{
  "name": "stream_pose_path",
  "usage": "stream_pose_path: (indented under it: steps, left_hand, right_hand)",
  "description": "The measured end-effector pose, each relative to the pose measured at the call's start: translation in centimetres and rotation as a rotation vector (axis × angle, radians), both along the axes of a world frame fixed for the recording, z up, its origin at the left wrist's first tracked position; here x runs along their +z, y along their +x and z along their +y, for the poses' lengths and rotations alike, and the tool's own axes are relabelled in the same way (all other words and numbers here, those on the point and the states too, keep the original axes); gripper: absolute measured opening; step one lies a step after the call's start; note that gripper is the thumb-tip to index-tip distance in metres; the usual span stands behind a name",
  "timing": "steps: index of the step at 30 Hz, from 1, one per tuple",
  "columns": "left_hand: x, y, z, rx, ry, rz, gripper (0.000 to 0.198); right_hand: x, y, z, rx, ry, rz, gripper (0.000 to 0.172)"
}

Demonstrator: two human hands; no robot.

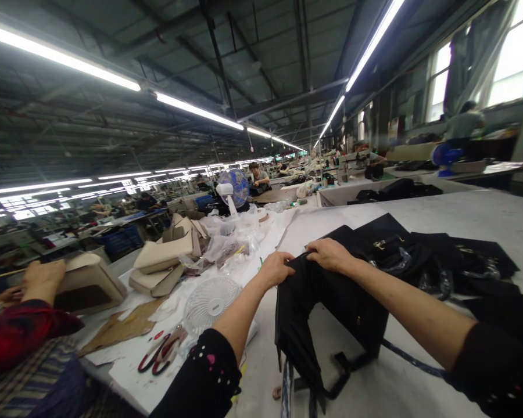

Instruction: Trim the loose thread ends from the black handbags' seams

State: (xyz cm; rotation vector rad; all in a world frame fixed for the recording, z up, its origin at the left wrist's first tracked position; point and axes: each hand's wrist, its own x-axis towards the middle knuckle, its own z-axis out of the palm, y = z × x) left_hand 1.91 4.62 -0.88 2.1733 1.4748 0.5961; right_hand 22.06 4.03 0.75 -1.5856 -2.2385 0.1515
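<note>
A black fabric bag with straps hangs bent over the white table in front of me. My left hand pinches its upper edge on the left side. Close beside it, my right hand grips the same edge, fingers closed on the cloth. Below, a strap with a black buckle dangles near the tabletop. More black bags with metal clasps and clear plastic wrapping lie in a pile to the right, behind my right forearm.
A white fan and red-handled scissors lie left of my left arm. Beige bags are stacked farther left. A co-worker's hand touches another beige bag. Crumpled plastic and a blue fan stand beyond.
</note>
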Motion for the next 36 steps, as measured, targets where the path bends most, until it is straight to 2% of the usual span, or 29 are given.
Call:
stream_pose_path:
  steps: [5,13,19,26,32,34,36]
  left_hand:
    - [-0.4,-0.4,0.3,0.0,-0.04,-0.037,0.033]
    - [-0.8,-1.1,0.2,-0.007,-0.116,-0.118,0.033]
    - [-0.4,-1.4,-0.6,-0.023,-0.053,-0.067,0.03]
    - [0.4,-1.5,-2.5,0.011,-0.009,-0.001,0.026]
    - [1.4,0.1,-5.2,0.026,0.083,0.113,0.021]
    - [1.8,1.0,-6.5,0.012,0.067,0.075,0.025]
    - [2.1,1.5,-7.7,-0.06,-0.015,-0.088,0.038]
  right_hand:
    - [0.1,-0.4,-0.1,0.037,0.002,-0.042,0.028]
    - [0.4,-2.0,-0.8,-0.016,0.001,-0.119,0.027]
    - [0.8,-2.2,-1.4,0.168,0.04,-0.088,0.028]
    - [0.3,-2.9,-2.4,0.214,0.191,-0.265,0.032]
    - [0.5,-2.4,-3.7,0.266,0.128,-0.359,0.03]
    - [0.7,-1.5,-4.3,0.279,0.135,-0.351,0.027]
    - [1.1,0.1,-4.9,0.265,0.15,-0.295,0.027]
